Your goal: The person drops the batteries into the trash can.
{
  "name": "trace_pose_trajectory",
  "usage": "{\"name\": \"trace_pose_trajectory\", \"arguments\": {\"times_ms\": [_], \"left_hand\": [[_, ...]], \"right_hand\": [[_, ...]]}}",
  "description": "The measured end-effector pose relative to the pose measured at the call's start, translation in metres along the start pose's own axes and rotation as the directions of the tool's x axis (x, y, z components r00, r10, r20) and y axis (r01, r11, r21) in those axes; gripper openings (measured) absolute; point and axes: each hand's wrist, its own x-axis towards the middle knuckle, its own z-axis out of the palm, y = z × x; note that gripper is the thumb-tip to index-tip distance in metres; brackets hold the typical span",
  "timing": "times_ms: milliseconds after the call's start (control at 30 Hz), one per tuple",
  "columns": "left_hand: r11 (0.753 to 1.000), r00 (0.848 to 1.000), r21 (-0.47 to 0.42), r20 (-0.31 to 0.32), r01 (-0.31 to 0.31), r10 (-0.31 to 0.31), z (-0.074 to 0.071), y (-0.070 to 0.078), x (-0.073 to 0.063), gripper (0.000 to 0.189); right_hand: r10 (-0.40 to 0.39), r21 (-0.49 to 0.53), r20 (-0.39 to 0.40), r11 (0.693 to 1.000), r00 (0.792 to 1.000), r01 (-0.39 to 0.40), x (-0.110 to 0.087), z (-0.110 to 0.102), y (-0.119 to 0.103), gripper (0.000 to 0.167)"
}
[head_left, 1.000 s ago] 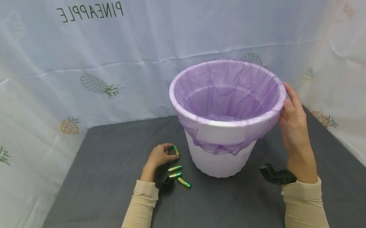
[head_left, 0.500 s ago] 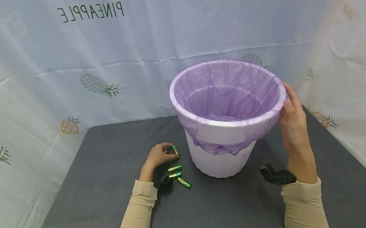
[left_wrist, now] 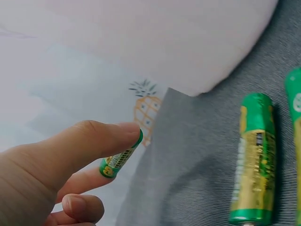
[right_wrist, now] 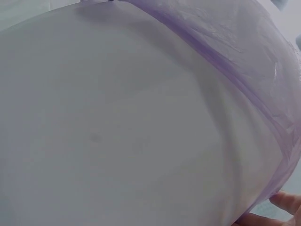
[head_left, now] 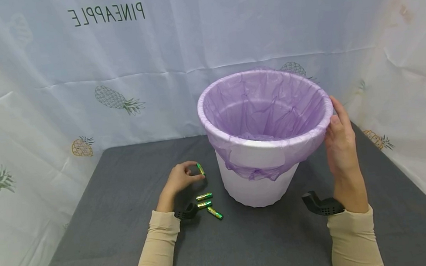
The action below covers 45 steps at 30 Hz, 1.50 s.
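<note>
My left hand [head_left: 179, 177] pinches a small green-and-gold battery [head_left: 200, 169] between thumb and finger, left of a white trash can [head_left: 255, 192]. In the left wrist view the held battery [left_wrist: 120, 162] sits tilted at the thumb tip, partly hidden by the thumb. More batteries [head_left: 204, 196] lie on the grey table near the hand. A purple liner bag [head_left: 262, 118] lines the can and folds over its rim. My right hand [head_left: 342, 149] touches the outside of that rim on the right; its fingertips [right_wrist: 286, 201] show at the bag's edge.
The trash can stands on the grey table [head_left: 262, 250], its wide mouth facing up. A pale curtain [head_left: 163, 46] with pineapple prints hangs behind and at both sides. Black wrist mounts [head_left: 325, 206] stick out from both forearms.
My left hand moves slightly back and left across the table, carrying the pinched battery with it. My right hand and the trash can stay in place.
</note>
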Motion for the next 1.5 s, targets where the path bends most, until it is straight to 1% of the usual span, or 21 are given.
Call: {"name": "trace_pose_trajectory", "arguments": {"times_ms": [67, 133, 333, 433, 567, 633, 767, 967, 1267, 1367, 1500], "left_hand": [[1.000, 1.000, -0.012, -0.004, -0.003, 0.003, -0.003, 0.003, -0.001, 0.057], [1.000, 1.000, -0.025, -0.008, -0.008, 0.007, -0.006, 0.006, -0.003, 0.057], [0.998, 0.999, -0.055, -0.037, -0.041, 0.039, -0.015, 0.014, -0.008, 0.055], [0.996, 0.998, -0.075, -0.050, -0.049, 0.045, -0.020, 0.019, -0.011, 0.055], [0.994, 0.997, -0.096, -0.061, -0.044, 0.038, -0.024, 0.025, -0.015, 0.055], [0.993, 0.997, -0.109, -0.067, -0.042, 0.035, -0.026, 0.027, -0.016, 0.055], [0.991, 0.996, -0.125, -0.075, -0.056, 0.046, -0.028, 0.030, -0.018, 0.055], [0.990, 0.995, -0.120, -0.080, -0.068, 0.058, -0.030, 0.031, -0.020, 0.054], [0.989, 0.993, -0.113, -0.086, -0.093, 0.083, -0.031, 0.037, -0.023, 0.055], [0.987, 0.991, -0.126, -0.098, -0.098, 0.086, -0.032, 0.039, -0.025, 0.054], [0.982, 0.988, -0.144, -0.116, -0.123, 0.106, -0.035, 0.042, -0.027, 0.052]], "right_hand": [[-0.007, -0.006, -0.010, 1.000, 1.000, 0.007, 0.001, 0.001, 0.001, 0.055], [-0.014, -0.005, -0.002, 1.000, 1.000, 0.014, 0.001, 0.002, 0.001, 0.056], [-0.036, 0.016, 0.054, 0.999, 0.998, 0.035, 0.003, 0.002, 0.002, 0.058], [-0.037, 0.014, 0.032, 0.999, 0.999, 0.037, 0.004, 0.002, 0.003, 0.059], [-0.033, 0.012, 0.000, 0.999, 0.999, 0.033, 0.004, 0.004, 0.004, 0.061], [-0.029, 0.011, -0.004, 1.000, 1.000, 0.029, 0.004, 0.004, 0.004, 0.060], [-0.025, 0.009, 0.004, 1.000, 1.000, 0.025, 0.005, 0.002, 0.005, 0.058], [-0.034, 0.021, 0.019, 0.999, 0.999, 0.034, 0.005, 0.001, 0.005, 0.056], [-0.037, 0.006, -0.015, 0.999, 0.999, 0.037, 0.000, 0.004, 0.002, 0.058], [-0.025, -0.006, -0.020, 1.000, 0.999, 0.025, -0.001, 0.004, 0.002, 0.058], [-0.015, -0.012, -0.023, 1.000, 1.000, 0.015, -0.001, 0.004, 0.003, 0.058]]}}
